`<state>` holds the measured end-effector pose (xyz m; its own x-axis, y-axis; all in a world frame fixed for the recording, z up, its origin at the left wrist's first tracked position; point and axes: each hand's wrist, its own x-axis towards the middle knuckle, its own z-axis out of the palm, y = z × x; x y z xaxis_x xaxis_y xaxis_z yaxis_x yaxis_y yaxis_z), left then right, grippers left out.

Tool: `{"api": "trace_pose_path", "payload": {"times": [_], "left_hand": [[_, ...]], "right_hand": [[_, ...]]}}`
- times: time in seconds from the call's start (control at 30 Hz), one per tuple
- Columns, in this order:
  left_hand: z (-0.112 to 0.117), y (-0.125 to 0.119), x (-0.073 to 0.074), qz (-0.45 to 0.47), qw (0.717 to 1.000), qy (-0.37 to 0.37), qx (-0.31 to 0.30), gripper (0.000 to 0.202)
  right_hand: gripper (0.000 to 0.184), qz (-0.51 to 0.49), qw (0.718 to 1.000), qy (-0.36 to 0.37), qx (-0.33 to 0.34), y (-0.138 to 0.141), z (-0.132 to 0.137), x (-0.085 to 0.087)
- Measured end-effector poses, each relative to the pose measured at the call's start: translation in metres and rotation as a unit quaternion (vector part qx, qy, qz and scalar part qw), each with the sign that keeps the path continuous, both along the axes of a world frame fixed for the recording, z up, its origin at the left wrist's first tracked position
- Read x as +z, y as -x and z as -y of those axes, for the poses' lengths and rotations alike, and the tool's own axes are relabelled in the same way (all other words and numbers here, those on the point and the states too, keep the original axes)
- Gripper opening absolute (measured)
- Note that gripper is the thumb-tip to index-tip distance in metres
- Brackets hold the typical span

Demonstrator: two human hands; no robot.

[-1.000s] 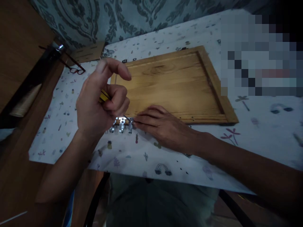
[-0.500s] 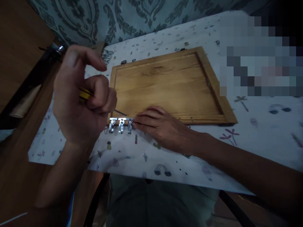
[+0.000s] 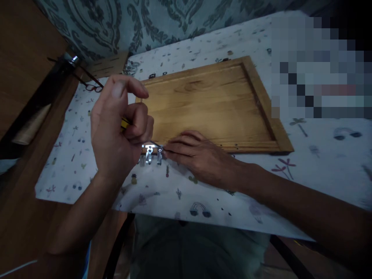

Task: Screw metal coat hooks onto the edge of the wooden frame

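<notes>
My left hand (image 3: 120, 124) is closed round the yellow and black handle of a screwdriver (image 3: 124, 124), most of which lies hidden in the palm. Its thin shaft points down and right, with the tip by the screw of a metal hook (image 3: 159, 155). My right hand (image 3: 200, 157) rests on the front edge of a framed wooden board (image 3: 197, 100), fingers together and fingertips pressed at that hook. Another silvery hook (image 3: 149, 154) sits just left of it, and a third is partly covered by my left hand.
The board lies on a table with a patterned white cloth (image 3: 180, 201). Eyeglasses (image 3: 93, 88) and a brown cardboard piece (image 3: 107, 66) are at the back left. Wallpaper (image 3: 174, 19) rises behind. A pixelated area hides the upper right.
My left hand has moved right with the screwdriver, bringing its tip to the rightmost visible hook. It now partly covers the leftmost hook, and the eyeglasses have come into view. My right hand stays put.
</notes>
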<state>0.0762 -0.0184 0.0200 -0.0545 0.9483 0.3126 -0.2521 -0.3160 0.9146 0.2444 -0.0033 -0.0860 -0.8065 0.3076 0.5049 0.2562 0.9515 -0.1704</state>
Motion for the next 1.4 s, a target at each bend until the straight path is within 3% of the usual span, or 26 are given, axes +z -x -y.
{"api": "trace_pose_path", "payload": {"times": [0.23, 0.4, 0.47, 0.53, 0.7, 0.87, 1.1, 1.4], "left_hand": [[0.002, 0.001, -0.002, -0.007, 1.0, 0.006, -0.014, 0.029], [-0.005, 0.01, -0.004, -0.034, 0.988, -0.041, -0.144, 0.019], [-0.009, 0.012, -0.004, -0.046, 0.986, -0.031, -0.16, 0.018], [-0.01, 0.011, -0.003, -0.051, 0.992, -0.015, -0.118, 0.019], [-0.002, 0.001, 0.001, -0.039, 0.998, 0.0, 0.059, 0.024], [0.004, -0.008, 0.004, 0.004, 0.995, 0.02, 0.102, 0.02], [-0.006, -0.01, -0.003, -0.009, 0.998, -0.056, 0.032, 0.025], [-0.017, -0.001, 0.006, -0.078, 0.982, -0.019, -0.172, 0.016]], "right_hand": [[0.035, 0.008, 1.0, -0.001, -0.002, -0.001, 0.001, -0.002], [0.034, 0.011, 1.0, -0.013, -0.006, 0.0, 0.001, 0.0], [0.034, 0.006, 1.0, -0.018, -0.006, 0.0, 0.001, 0.001], [0.034, 0.002, 1.0, -0.019, -0.003, 0.0, 0.001, 0.001], [0.033, 0.002, 1.0, -0.015, -0.004, -0.001, 0.0, 0.002], [0.033, 0.007, 1.0, -0.018, -0.005, -0.001, 0.0, 0.003], [0.032, 0.012, 1.0, -0.012, -0.013, 0.0, 0.001, 0.005], [0.032, 0.006, 1.0, -0.014, -0.008, -0.001, 0.002, 0.004]]}}
